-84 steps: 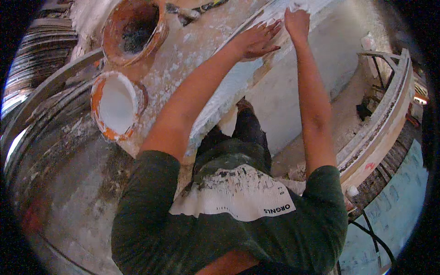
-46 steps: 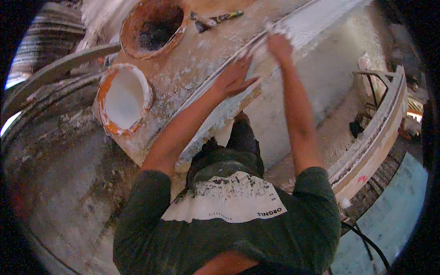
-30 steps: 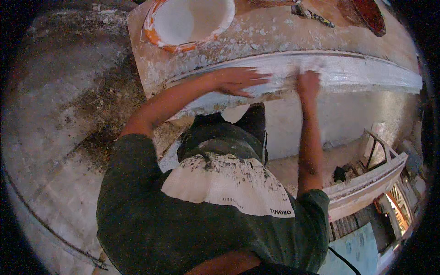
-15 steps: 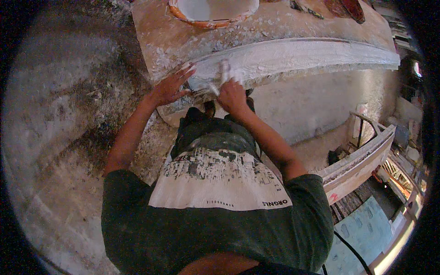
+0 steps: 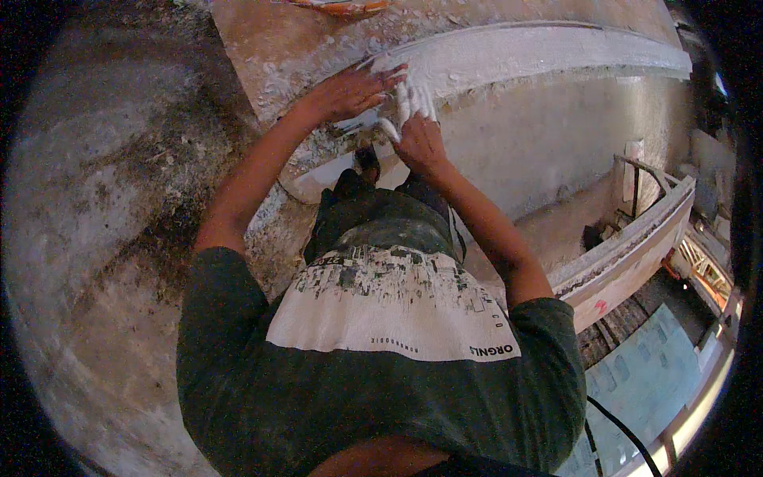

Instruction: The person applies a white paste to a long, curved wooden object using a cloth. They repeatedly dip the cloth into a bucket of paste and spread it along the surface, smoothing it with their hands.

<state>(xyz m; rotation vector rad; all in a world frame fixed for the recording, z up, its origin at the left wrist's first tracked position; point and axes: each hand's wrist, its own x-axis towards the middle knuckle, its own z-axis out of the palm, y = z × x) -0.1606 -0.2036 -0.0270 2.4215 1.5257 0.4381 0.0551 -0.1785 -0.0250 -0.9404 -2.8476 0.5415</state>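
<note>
A long strip coated in wet white plaster-like paste (image 5: 548, 52) runs along the near edge of the worktable, bending in an arc to the right. My left hand (image 5: 350, 91) reaches over the strip's left end, fingers stretched toward the right hand. My right hand (image 5: 420, 139) lies against the strip's near side with fingers extended and thumb apart; white paste covers the fingers. Neither hand shows anything held. A small pale bluish patch (image 5: 359, 121) shows beneath my left hand; what it is I cannot tell.
White crumbs litter the brown tabletop (image 5: 254, 48). An orange-rimmed basin (image 5: 350, 8) is cut off at the top edge. To the right stand a long pale trough-like frame (image 5: 636, 246) and a light blue sheet (image 5: 648, 389). Dark stains mark the floor (image 5: 151, 207) at left.
My left hand has moved right along the strip, close to my right hand. My right hand's fingers have spread straighter. The view has shifted, so the basin is now mostly out of frame.
</note>
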